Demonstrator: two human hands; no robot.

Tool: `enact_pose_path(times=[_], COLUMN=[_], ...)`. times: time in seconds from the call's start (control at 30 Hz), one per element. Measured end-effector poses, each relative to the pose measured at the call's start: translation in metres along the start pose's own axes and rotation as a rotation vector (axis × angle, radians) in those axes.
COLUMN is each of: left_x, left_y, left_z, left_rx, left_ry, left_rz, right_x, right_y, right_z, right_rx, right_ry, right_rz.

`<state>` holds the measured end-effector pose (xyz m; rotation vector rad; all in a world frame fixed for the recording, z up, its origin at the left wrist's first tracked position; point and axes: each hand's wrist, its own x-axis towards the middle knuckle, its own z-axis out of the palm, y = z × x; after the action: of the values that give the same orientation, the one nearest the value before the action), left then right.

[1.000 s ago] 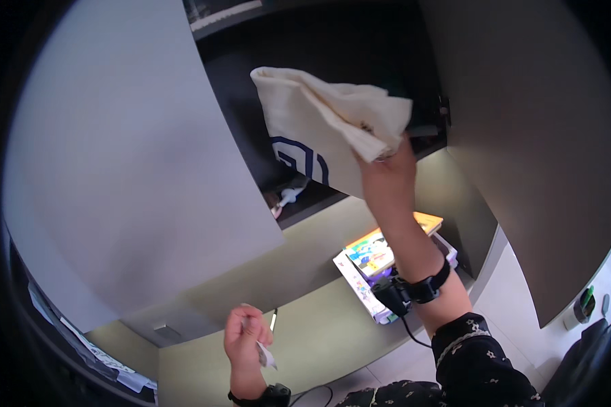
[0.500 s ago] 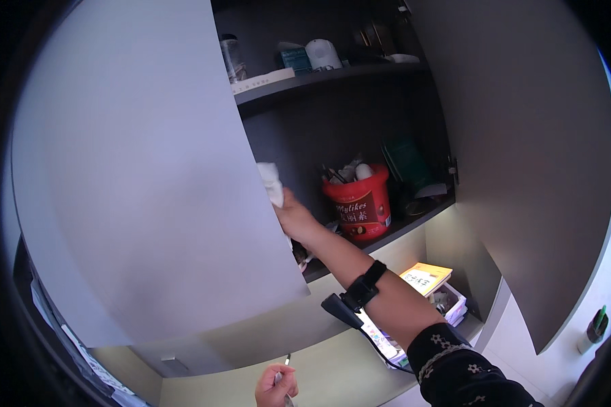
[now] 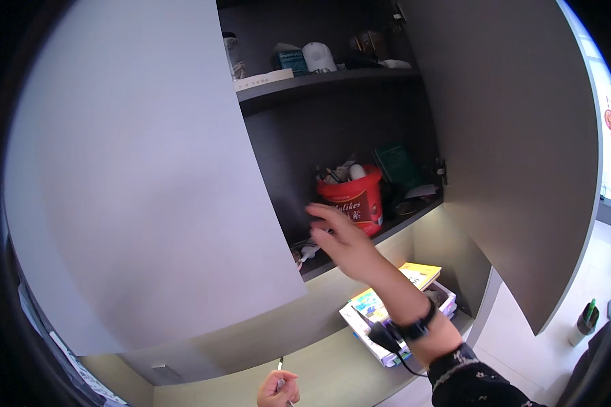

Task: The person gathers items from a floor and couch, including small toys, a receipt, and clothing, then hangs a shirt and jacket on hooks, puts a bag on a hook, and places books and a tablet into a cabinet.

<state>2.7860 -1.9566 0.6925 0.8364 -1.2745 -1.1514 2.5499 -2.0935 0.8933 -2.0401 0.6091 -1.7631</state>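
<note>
My right hand (image 3: 346, 245) is raised in front of the cabinet's lower shelf, its fingers apart and nothing in them. Just behind the fingertips stands a red bucket (image 3: 369, 203) filled with several small items, partly covered by the hand. Left of it, a small white item (image 3: 310, 252) lies near the shelf's front edge beside the closed door. Low in the picture my left hand (image 3: 278, 390) is closed round a slim pen-like stick (image 3: 280, 364), pale with a dark tip pointing up. What kind of stick it is cannot be made out.
A closed cabinet door (image 3: 142, 176) fills the left side; an open door (image 3: 516, 149) swings out at right. The upper shelf (image 3: 332, 80) bears a jar, boxes and a white rounded device. Below, a white tray (image 3: 360, 334) of books stands on a ledge. A green book (image 3: 397, 167) leans behind the bucket.
My right hand has come back from behind the left door's edge, moving right and opening. The white thing it held is out of sight. My left hand still grips the stick.
</note>
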Motion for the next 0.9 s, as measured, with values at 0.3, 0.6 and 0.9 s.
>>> enact_pose_path(times=[0.3,0.6,0.9], left_x=[-0.002,-0.012,-0.048], left_y=[-0.005,-0.01,0.004], left_z=[-0.027,-0.073,-0.122], left_rx=[-0.125,-0.143,-0.126], left_ry=[0.123,0.141,0.355], left_rz=[-0.11,-0.167,-0.152], right_x=[-0.214,-0.23,-0.21], right_y=[-0.015,-0.05,-0.044], right_z=[-0.116,-0.117,-0.057], right_rx=[0.196,0.164,-0.157], right_ry=[0.936,1.061,1.264], right_rz=[0.203,-0.429,-0.258])
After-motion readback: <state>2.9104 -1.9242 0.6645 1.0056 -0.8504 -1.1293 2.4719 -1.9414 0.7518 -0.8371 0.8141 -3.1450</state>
